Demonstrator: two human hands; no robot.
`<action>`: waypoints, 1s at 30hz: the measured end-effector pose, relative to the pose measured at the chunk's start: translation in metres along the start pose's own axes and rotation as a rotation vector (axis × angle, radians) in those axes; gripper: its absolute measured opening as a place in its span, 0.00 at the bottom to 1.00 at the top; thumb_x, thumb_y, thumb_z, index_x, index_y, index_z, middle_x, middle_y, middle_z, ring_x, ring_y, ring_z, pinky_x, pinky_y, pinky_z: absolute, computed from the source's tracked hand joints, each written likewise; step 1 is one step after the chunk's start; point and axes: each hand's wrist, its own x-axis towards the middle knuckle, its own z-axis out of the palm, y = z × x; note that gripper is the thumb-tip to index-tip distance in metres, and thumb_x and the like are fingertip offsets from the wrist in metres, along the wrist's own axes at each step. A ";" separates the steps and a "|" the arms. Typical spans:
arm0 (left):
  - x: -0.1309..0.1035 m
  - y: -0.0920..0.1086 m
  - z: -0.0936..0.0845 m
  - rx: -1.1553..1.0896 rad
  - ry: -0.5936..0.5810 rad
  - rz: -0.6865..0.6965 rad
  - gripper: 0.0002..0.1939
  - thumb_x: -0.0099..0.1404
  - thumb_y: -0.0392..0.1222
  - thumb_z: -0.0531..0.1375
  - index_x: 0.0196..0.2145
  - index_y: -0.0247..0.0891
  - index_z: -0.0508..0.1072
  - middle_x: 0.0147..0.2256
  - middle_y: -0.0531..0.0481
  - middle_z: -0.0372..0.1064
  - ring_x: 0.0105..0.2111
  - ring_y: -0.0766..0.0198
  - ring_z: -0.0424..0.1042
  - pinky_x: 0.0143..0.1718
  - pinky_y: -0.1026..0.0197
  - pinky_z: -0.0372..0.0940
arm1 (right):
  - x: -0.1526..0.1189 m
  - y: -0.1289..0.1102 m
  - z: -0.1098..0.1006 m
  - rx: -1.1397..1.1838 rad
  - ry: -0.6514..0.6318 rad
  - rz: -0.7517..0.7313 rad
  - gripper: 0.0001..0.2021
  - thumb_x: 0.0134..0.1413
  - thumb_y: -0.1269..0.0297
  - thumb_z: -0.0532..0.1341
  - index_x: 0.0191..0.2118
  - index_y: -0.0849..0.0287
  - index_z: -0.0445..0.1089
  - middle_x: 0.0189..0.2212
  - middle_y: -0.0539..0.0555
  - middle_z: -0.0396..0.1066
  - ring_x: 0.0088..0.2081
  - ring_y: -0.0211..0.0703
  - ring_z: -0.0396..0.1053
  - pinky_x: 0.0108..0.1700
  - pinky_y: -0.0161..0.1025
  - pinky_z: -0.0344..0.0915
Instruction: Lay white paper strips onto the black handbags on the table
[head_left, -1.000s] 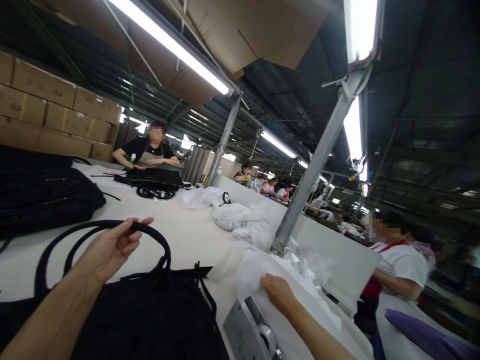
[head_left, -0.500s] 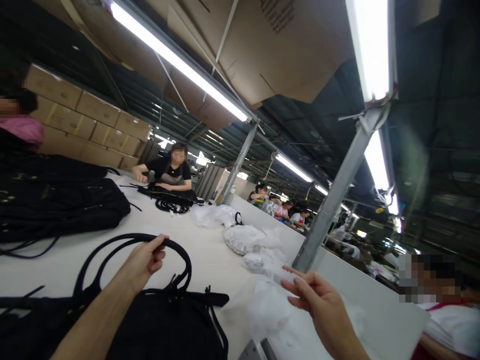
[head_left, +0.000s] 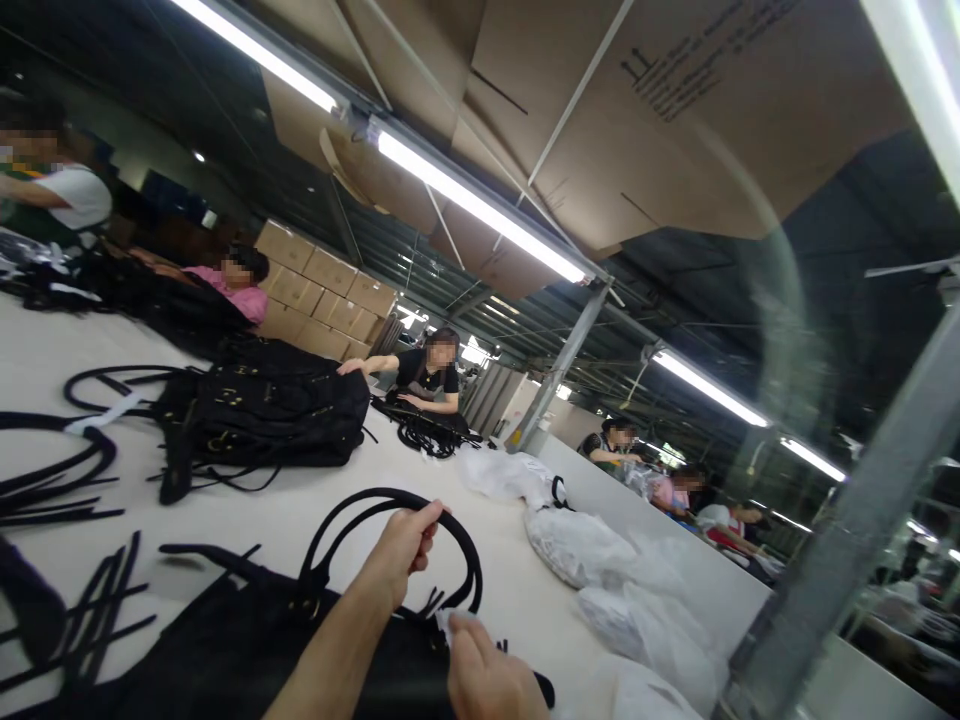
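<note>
Black fabric handbag (head_left: 255, 630) stretched left-to-right across the white table (head_left: 517, 560), near side, its twin handles (head_left: 466, 545) arching toward the far side; left hand (head_left: 401, 550) gripped them, right hand (head_left: 487, 670) pinched a whitish scrap (head_left: 454, 622) beside them!

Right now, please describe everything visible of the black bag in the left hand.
The black bag looks like fabric and lies on the white table, its near part cut off by the frame. Two rounded handles arch upward, the left hand gripping at least one. Gold-toned fittings show at one handle end. The right hand, pinching something whitish, is near the other; contact is unclear.
</note>
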 end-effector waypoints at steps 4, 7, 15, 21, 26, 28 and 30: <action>-0.001 0.000 -0.004 0.040 0.112 0.037 0.13 0.51 0.47 0.70 0.28 0.35 0.77 0.31 0.47 0.69 0.32 0.60 0.63 0.30 0.62 0.56 | 0.014 -0.019 0.018 0.057 0.197 -0.038 0.12 0.60 0.77 0.52 0.30 0.54 0.66 0.37 0.53 0.80 0.22 0.36 0.73 0.21 0.30 0.63; -0.003 0.002 -0.002 0.021 0.127 0.006 0.07 0.55 0.43 0.68 0.26 0.37 0.77 0.37 0.43 0.73 0.39 0.53 0.66 0.35 0.59 0.59 | 0.016 -0.031 0.022 0.059 0.255 -0.047 0.12 0.59 0.78 0.53 0.30 0.54 0.66 0.35 0.53 0.80 0.23 0.37 0.74 0.21 0.30 0.63; -0.002 0.001 0.003 -0.146 0.092 -0.140 0.07 0.62 0.42 0.62 0.35 0.35 0.75 0.40 0.40 0.71 0.36 0.53 0.70 0.34 0.56 0.65 | 0.035 0.003 0.014 -0.042 0.057 -0.088 0.12 0.57 0.78 0.51 0.33 0.55 0.67 0.42 0.59 0.79 0.28 0.43 0.77 0.28 0.33 0.70; 0.001 -0.004 0.014 -0.350 0.031 -0.029 0.02 0.64 0.34 0.58 0.32 0.35 0.67 0.34 0.43 0.72 0.32 0.61 0.74 0.39 0.59 0.69 | 0.049 0.005 0.012 0.268 -0.055 0.054 0.11 0.57 0.75 0.50 0.36 0.54 0.68 0.36 0.54 0.77 0.27 0.42 0.75 0.25 0.32 0.66; 0.004 -0.016 0.018 -0.317 0.007 0.060 0.11 0.55 0.39 0.63 0.34 0.40 0.63 0.32 0.46 0.72 0.36 0.57 0.75 0.34 0.61 0.67 | 0.102 0.018 -0.004 0.661 0.023 0.536 0.10 0.59 0.59 0.56 0.28 0.55 0.68 0.30 0.52 0.72 0.32 0.43 0.70 0.35 0.36 0.66; 0.006 -0.021 0.019 -0.247 -0.005 0.104 0.14 0.52 0.44 0.63 0.34 0.40 0.64 0.33 0.47 0.72 0.38 0.56 0.74 0.35 0.61 0.67 | 0.122 0.029 -0.004 0.728 0.048 0.631 0.11 0.53 0.55 0.58 0.27 0.56 0.70 0.36 0.55 0.74 0.37 0.47 0.70 0.41 0.40 0.66; 0.005 -0.021 0.019 -0.149 -0.019 0.147 0.16 0.51 0.50 0.60 0.34 0.40 0.63 0.34 0.48 0.72 0.39 0.56 0.74 0.37 0.60 0.67 | 0.136 0.040 0.001 0.849 -0.023 0.701 0.13 0.49 0.53 0.59 0.25 0.56 0.70 0.30 0.54 0.74 0.33 0.47 0.70 0.38 0.41 0.65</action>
